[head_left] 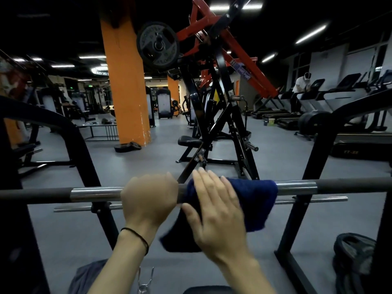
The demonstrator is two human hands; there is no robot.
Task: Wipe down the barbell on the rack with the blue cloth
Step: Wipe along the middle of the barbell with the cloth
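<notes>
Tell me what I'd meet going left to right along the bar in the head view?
Left rack upright → left hand gripping the barbell → right hand → blue cloth draped over it → right rack upright.

On the rack (297, 219) lies the barbell (93, 193), the cloth (254, 200) draped over it right of the left hand (149, 198)
</notes>
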